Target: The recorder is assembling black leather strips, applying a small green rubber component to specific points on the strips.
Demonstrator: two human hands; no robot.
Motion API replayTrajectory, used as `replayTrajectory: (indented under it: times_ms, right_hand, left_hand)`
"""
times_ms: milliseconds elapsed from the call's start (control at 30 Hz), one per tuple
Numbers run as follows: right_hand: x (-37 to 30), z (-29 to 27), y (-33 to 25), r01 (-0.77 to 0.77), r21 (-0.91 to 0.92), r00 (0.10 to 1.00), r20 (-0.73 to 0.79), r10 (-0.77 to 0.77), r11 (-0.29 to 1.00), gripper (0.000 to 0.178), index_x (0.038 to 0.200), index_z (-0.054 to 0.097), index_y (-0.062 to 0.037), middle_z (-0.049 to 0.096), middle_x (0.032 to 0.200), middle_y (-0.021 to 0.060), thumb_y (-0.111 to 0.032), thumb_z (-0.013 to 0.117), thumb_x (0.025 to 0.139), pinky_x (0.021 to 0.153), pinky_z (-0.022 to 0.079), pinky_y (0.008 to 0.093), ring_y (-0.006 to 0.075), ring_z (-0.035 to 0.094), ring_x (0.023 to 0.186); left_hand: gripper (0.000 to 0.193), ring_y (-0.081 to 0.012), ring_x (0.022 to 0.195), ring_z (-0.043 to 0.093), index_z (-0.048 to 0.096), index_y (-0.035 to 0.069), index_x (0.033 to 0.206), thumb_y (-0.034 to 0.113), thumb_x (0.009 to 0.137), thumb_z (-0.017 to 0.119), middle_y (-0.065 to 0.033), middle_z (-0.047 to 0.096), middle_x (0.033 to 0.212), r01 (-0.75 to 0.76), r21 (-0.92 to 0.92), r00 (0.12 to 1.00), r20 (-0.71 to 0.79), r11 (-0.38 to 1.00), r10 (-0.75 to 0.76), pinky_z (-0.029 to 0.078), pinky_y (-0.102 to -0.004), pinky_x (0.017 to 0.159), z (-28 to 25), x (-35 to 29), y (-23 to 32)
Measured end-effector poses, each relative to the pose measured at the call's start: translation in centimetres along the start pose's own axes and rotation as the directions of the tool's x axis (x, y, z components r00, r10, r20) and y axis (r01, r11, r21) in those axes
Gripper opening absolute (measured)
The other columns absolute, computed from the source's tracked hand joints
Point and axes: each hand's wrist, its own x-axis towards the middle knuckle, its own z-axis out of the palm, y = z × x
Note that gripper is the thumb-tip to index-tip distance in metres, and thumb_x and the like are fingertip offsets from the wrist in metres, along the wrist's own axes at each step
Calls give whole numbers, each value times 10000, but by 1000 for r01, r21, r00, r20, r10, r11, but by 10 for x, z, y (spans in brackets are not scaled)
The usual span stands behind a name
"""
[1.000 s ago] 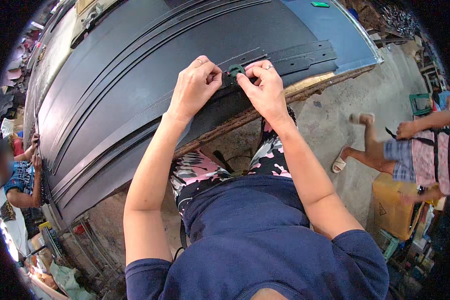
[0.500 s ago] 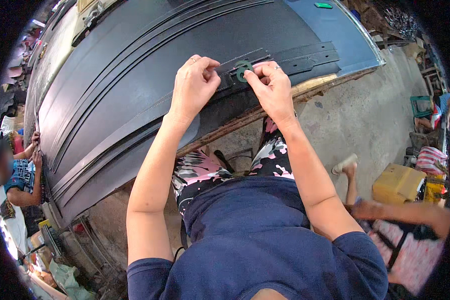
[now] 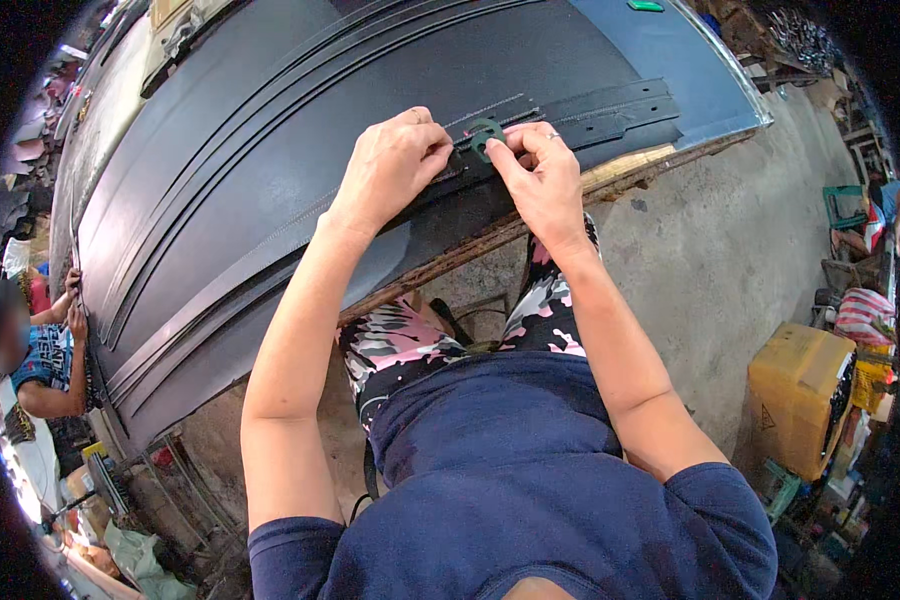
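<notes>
Left hand (image 3: 392, 162) has moved closer to the dark green ring (image 3: 486, 124), fingers curled, hold impossible to tell; right hand (image 3: 544, 165) pinches the ring; black straps (image 3: 620, 106) lie right of it

grey concrete floor (image 3: 695, 240) | brown carton (image 3: 792, 390), right | glare (image 3: 15, 470), lower left
</notes>
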Motion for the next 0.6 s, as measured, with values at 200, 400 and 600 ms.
replayTrajectory:
  times_ms: [200,400,600]
  right_hand:
    - [-1,5,4,47,-63,999,28,-46,997,170,822,649,41,616,925,66,-114,717,845,597,428,240,91,524,673]
    - [0,3,6,111,-158,993,46,-105,981,185,804,650,28,637,931,93,-138,725,833,627,437,262,144,560,732]
    - [-1,7,5,110,-144,994,35,-106,983,189,761,634,24,635,920,127,-139,718,807,733,452,323,233,584,841]
  left_hand:
    - [99,-244,688,630,688,13,860,91,800,683,-105,622,814,2,-39,1000,-7,999,-3,508,-335,639,1,0,0]
    - [95,-230,674,629,687,17,860,78,789,685,-97,624,796,43,-44,997,-62,998,-46,516,-318,637,5,-3,4]
    - [86,-190,667,628,690,24,862,69,788,689,-80,622,790,80,-98,992,-86,992,-89,512,-298,625,5,-8,5]
